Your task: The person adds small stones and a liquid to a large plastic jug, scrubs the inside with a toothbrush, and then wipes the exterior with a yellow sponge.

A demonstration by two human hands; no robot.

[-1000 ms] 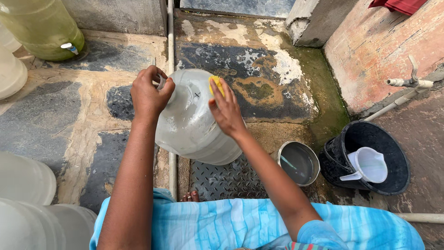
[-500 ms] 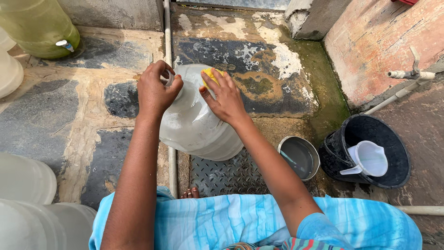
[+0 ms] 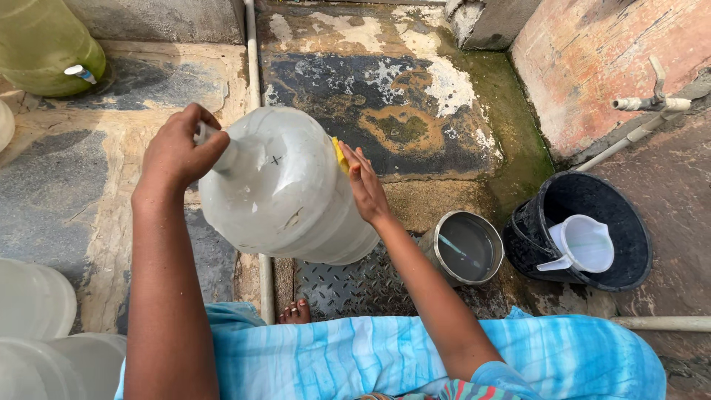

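Observation:
A big translucent water jug (image 3: pixel 285 192) is tilted with its neck pointing up and to the left. My left hand (image 3: pixel 178 148) is closed around the jug's neck. My right hand (image 3: pixel 364 185) presses a yellow sponge (image 3: pixel 340 154) flat against the jug's right side; most of the sponge is hidden under the fingers. The jug's base rests low, over a metal tread plate (image 3: pixel 355 285) near my bare toes (image 3: pixel 296 312).
A small steel pot (image 3: pixel 465 248) of water stands to the right of the jug. Beside it a black bucket (image 3: pixel 585 230) holds a white scoop (image 3: pixel 581 244). A white pipe with a tap (image 3: pixel 644 104) runs along the right wall. Greenish jug (image 3: pixel 44 44) far left; pale containers (image 3: pixel 37 318) lower left.
The jug has tilted further, neck to the left. My right hand with the sponge has slid from the jug's top to its right side. My left hand keeps hold of the neck.

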